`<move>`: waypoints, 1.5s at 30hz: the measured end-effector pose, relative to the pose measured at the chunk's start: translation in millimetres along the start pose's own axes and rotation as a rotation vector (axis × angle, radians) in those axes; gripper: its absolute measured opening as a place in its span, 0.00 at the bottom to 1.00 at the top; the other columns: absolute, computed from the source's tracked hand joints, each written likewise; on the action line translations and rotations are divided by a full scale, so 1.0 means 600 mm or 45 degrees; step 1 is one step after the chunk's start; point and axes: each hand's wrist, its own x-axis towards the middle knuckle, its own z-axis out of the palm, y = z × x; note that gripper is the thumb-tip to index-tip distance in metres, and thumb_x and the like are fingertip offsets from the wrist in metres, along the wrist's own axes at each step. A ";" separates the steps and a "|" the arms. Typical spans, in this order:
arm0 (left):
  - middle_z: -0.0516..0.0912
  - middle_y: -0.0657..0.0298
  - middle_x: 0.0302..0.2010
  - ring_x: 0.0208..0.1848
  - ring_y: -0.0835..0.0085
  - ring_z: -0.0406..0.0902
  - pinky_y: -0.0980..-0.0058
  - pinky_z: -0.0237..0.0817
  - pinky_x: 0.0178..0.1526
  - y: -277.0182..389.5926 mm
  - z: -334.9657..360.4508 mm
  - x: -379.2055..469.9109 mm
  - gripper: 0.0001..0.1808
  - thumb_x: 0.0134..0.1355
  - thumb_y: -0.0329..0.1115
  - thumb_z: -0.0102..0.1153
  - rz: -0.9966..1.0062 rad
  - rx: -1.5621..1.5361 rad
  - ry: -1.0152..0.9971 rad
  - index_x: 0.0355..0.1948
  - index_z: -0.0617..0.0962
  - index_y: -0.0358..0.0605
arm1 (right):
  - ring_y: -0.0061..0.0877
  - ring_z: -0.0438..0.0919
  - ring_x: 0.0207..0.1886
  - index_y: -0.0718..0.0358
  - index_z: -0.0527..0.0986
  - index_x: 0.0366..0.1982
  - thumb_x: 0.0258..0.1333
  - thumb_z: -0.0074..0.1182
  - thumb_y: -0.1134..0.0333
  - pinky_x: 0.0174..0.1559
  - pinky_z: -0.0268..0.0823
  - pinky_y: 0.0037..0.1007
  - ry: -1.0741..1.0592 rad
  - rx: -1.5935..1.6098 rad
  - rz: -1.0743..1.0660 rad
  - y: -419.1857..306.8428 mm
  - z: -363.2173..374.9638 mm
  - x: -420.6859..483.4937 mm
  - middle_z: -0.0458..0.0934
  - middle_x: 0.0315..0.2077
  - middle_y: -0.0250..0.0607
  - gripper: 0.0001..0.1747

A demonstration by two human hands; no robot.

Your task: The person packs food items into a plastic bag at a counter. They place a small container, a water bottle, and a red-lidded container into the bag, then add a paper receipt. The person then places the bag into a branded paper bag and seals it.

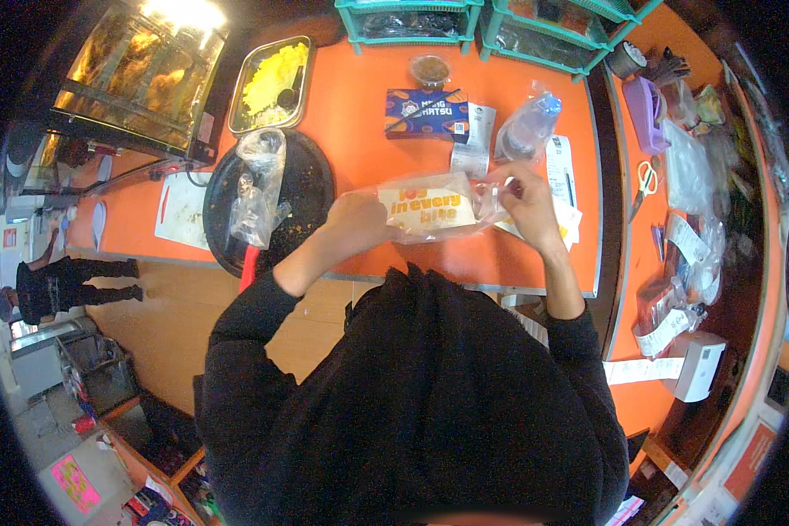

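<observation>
Before me, a clear plastic bag holding a cream printed food packet (427, 202) is stretched between both hands above the orange counter. My left hand (361, 220) grips the bag's left end, and my right hand (526, 204) pinches its gathered right end. Beyond the bag lie a blue printed box (421, 115) and a paper receipt (477, 138). A clear plastic bag with a bluish container (529, 128) stands just above my right hand. A lidded tub of brown contents (430, 70) is behind the box. More printed paper (569, 223) is partly hidden by my right hand.
At left are a round black tray (312, 164) with plastic bags, a metal tray (235, 112) of yellow food, a white cutting board (181, 214) and a lit glass cabinet (138, 79). Scissors (644, 184) and a receipt printer (700, 368) are right. A person (66, 286) stands far left.
</observation>
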 end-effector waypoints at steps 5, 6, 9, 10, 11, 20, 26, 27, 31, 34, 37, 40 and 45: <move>0.76 0.64 0.32 0.38 0.68 0.74 0.67 0.59 0.45 0.036 -0.069 -0.084 0.14 0.41 0.36 0.61 0.378 0.273 0.381 0.33 0.78 0.50 | 0.19 0.72 0.35 0.65 0.72 0.40 0.49 0.55 0.71 0.36 0.65 0.22 0.085 0.186 0.104 0.055 -0.078 -0.024 0.75 0.35 0.38 0.14; 0.75 0.64 0.33 0.39 0.67 0.72 0.66 0.58 0.46 0.050 -0.074 -0.098 0.15 0.39 0.36 0.62 0.411 0.185 0.501 0.32 0.77 0.50 | 0.20 0.73 0.37 0.65 0.71 0.42 0.48 0.56 0.69 0.37 0.65 0.23 0.157 -0.024 0.289 0.086 -0.094 -0.037 0.75 0.36 0.38 0.17; 0.72 0.63 0.35 0.42 0.64 0.68 0.64 0.56 0.48 0.081 -0.075 -0.121 0.17 0.35 0.38 0.64 0.419 -0.088 0.977 0.30 0.75 0.51 | 0.24 0.75 0.40 0.66 0.69 0.46 0.47 0.59 0.63 0.39 0.67 0.25 0.318 -0.293 0.713 0.201 -0.115 -0.090 0.75 0.38 0.42 0.25; 0.71 0.62 0.36 0.42 0.63 0.67 0.62 0.55 0.48 0.086 -0.070 -0.121 0.19 0.35 0.39 0.65 0.344 -0.221 1.100 0.30 0.75 0.50 | 0.24 0.75 0.39 0.68 0.68 0.46 0.47 0.59 0.62 0.38 0.68 0.25 0.252 -0.092 0.773 0.239 -0.108 -0.105 0.75 0.38 0.45 0.26; 0.70 0.60 0.37 0.43 0.61 0.65 0.61 0.54 0.48 0.090 -0.062 -0.119 0.20 0.34 0.39 0.66 0.268 -0.358 1.220 0.31 0.74 0.50 | 0.24 0.76 0.38 0.70 0.68 0.45 0.47 0.59 0.62 0.37 0.68 0.25 0.216 0.091 0.903 0.273 -0.103 -0.119 0.75 0.38 0.47 0.26; 0.66 0.51 0.41 0.39 0.57 0.68 0.63 0.62 0.39 0.080 0.019 -0.062 0.21 0.43 0.37 0.64 -0.302 -0.311 0.966 0.40 0.74 0.49 | 0.27 0.75 0.42 0.75 0.64 0.48 0.45 0.60 0.65 0.42 0.68 0.26 0.519 0.815 0.861 0.275 -0.149 -0.176 0.75 0.40 0.46 0.31; 0.71 0.58 0.31 0.32 0.70 0.73 0.74 0.66 0.32 0.020 0.054 -0.085 0.04 0.46 0.25 0.59 0.065 -0.926 1.267 0.24 0.76 0.42 | 0.36 0.76 0.42 0.75 0.63 0.48 0.47 0.52 0.67 0.46 0.69 0.34 0.287 1.346 0.651 0.098 -0.185 -0.159 0.74 0.41 0.52 0.27; 0.71 0.59 0.30 0.32 0.72 0.73 0.75 0.67 0.33 0.017 0.070 -0.083 0.04 0.46 0.25 0.59 0.121 -1.092 1.365 0.24 0.76 0.41 | 0.36 0.77 0.41 0.76 0.64 0.48 0.47 0.52 0.67 0.46 0.70 0.34 0.108 1.524 0.582 0.064 -0.171 -0.145 0.74 0.40 0.53 0.27; 0.72 0.58 0.35 0.36 0.71 0.75 0.73 0.69 0.40 -0.011 0.139 -0.051 0.06 0.49 0.24 0.59 0.064 -1.337 1.464 0.29 0.74 0.38 | 0.32 0.79 0.34 0.72 0.69 0.43 0.46 0.54 0.65 0.38 0.72 0.29 -0.291 1.481 0.806 -0.037 -0.014 -0.070 0.77 0.35 0.51 0.23; 0.69 0.55 0.40 0.42 0.67 0.71 0.68 0.65 0.44 -0.021 0.189 -0.033 0.16 0.48 0.28 0.61 0.019 -1.456 1.438 0.36 0.69 0.39 | 0.29 0.77 0.39 0.69 0.69 0.44 0.47 0.56 0.65 0.41 0.70 0.29 -0.593 1.407 0.980 -0.054 0.109 -0.030 0.75 0.41 0.47 0.23; 0.66 0.53 0.46 0.47 0.63 0.67 0.64 0.62 0.49 -0.018 0.211 -0.026 0.26 0.47 0.32 0.63 0.040 -1.473 1.464 0.43 0.63 0.40 | 0.28 0.75 0.44 0.69 0.67 0.46 0.48 0.56 0.63 0.46 0.68 0.28 -0.665 1.577 1.081 -0.014 0.156 -0.017 0.74 0.44 0.46 0.24; 0.64 0.50 0.51 0.53 0.58 0.63 0.59 0.58 0.53 0.001 0.207 -0.022 0.36 0.45 0.35 0.65 0.085 -1.393 1.533 0.50 0.57 0.40 | 0.28 0.73 0.47 0.69 0.65 0.49 0.50 0.55 0.62 0.49 0.66 0.29 -0.523 1.537 1.086 0.035 0.127 -0.038 0.73 0.44 0.46 0.27; 0.59 0.48 0.57 0.61 0.50 0.55 0.53 0.50 0.59 0.027 0.178 -0.015 0.50 0.42 0.41 0.68 0.314 -0.490 1.662 0.59 0.49 0.42 | 0.29 0.72 0.49 0.69 0.62 0.51 0.51 0.54 0.61 0.48 0.68 0.31 -0.446 1.157 1.106 0.049 0.054 -0.083 0.72 0.44 0.46 0.29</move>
